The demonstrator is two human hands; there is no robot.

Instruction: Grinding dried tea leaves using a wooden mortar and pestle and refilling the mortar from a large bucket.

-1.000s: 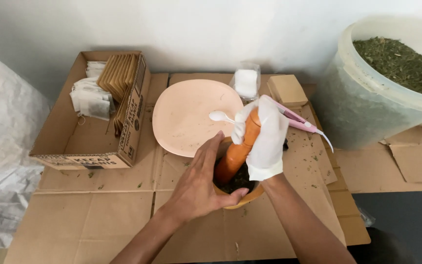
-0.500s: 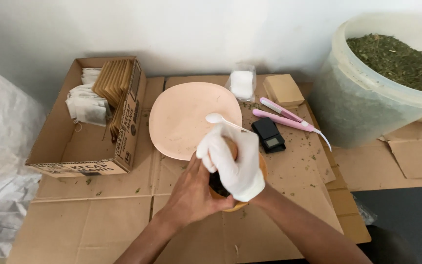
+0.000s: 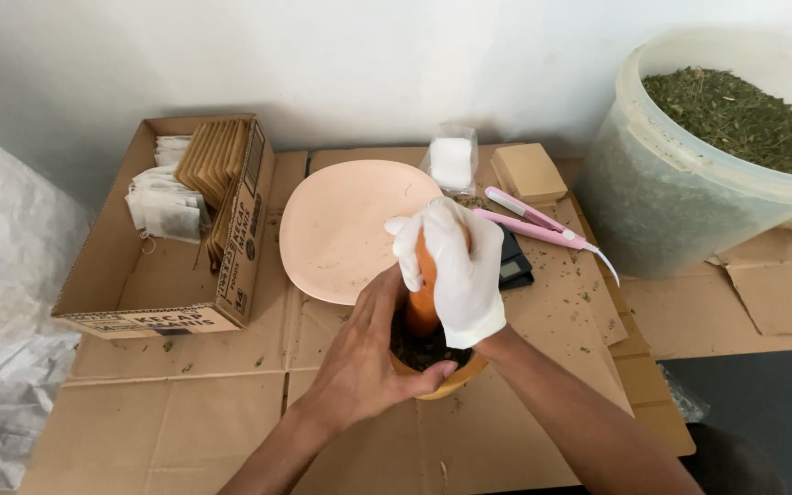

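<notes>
The bare left hand (image 3: 368, 362) cups an orange bowl (image 3: 446, 376) of dark dried herb. The white-gloved right hand (image 3: 458, 266) grips an orange pestle (image 3: 423, 293), upright, tip down in the bowl. At eleven o'clock lies a smooth round pink plate (image 3: 346, 229); at two, a translucent herb bucket (image 3: 689, 183).

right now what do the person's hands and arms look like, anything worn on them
The right hand wears a thin white disposable glove, loose and wrinkled, ending at the wrist. The left hand is bare, with no glove, ring or watch to be seen. Both forearms are bare as far as the frame shows, with no sleeves in view.
</notes>
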